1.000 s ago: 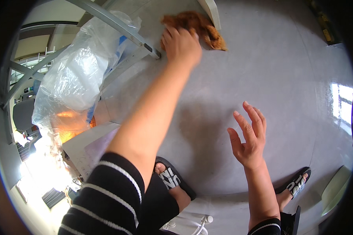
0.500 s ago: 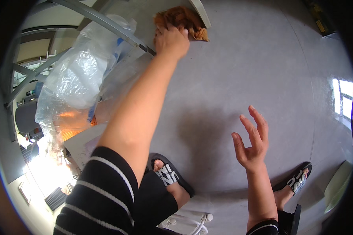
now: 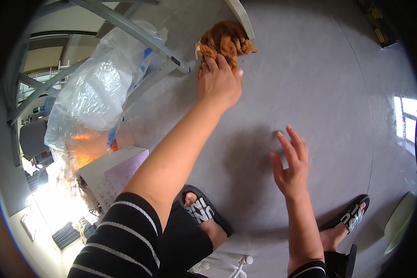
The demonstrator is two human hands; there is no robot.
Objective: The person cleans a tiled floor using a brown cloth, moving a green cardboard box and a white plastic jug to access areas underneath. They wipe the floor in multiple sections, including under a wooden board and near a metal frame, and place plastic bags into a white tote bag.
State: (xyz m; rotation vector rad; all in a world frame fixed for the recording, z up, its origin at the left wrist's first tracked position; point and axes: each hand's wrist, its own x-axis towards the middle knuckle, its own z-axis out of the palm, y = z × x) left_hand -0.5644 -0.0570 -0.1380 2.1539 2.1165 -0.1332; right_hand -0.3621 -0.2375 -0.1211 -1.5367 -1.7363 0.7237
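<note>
A crumpled brown cloth lies on the grey floor at 12 o'clock, close against a pale leg on its 1 o'clock side. The left hand reaches up to it, fingers on its near folds and thumb out to the side; whether the grip is clamped on the cloth I cannot tell. At 4 o'clock the right hand is well apart from the cloth, its grip spread and holding nothing. A clear plastic bag bulges at 10 o'clock beside a grey metal frame, with a white box at 8. Black sandals show at 6 and 4 o'clock.
</note>
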